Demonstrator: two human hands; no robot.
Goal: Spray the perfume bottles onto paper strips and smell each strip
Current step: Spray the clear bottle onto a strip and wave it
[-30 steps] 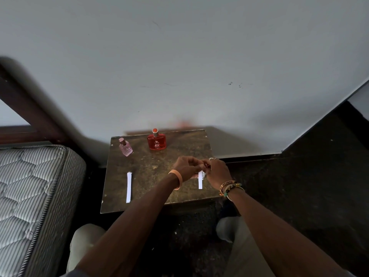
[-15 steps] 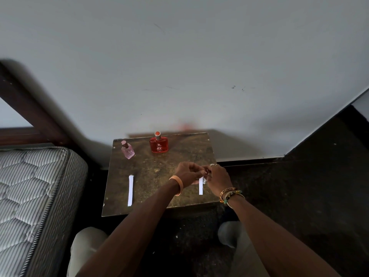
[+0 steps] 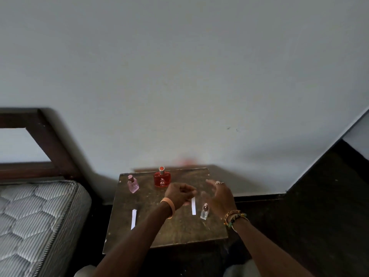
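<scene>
A small wooden table (image 3: pixel 179 232) carries three perfume bottles. A red bottle (image 3: pixel 162 179) and a pink bottle (image 3: pixel 133 184) stand at its far edge. A small clear bottle (image 3: pixel 205 212) stands upright near the right side, free of both hands. Two white paper strips lie flat: one on the left (image 3: pixel 133 218), one (image 3: pixel 193 206) just left of the clear bottle. My left hand (image 3: pixel 179 193) hovers over the table's middle with fingers curled in and nothing visible in them. My right hand (image 3: pixel 219 193) hangs above and behind the clear bottle, fingers spread.
A mattress (image 3: pixel 36 220) on a dark wooden bed frame (image 3: pixel 46 140) lies close to the table's left side. A pale wall (image 3: pixel 179 76) rises right behind the table. Dark floor (image 3: pixel 309 226) lies to the right, and my knees show below the table's front edge.
Both hands were pinched together on the small clear bottle over the right strip. The bottle now stands on the table and the hands have parted, the right one opening.
</scene>
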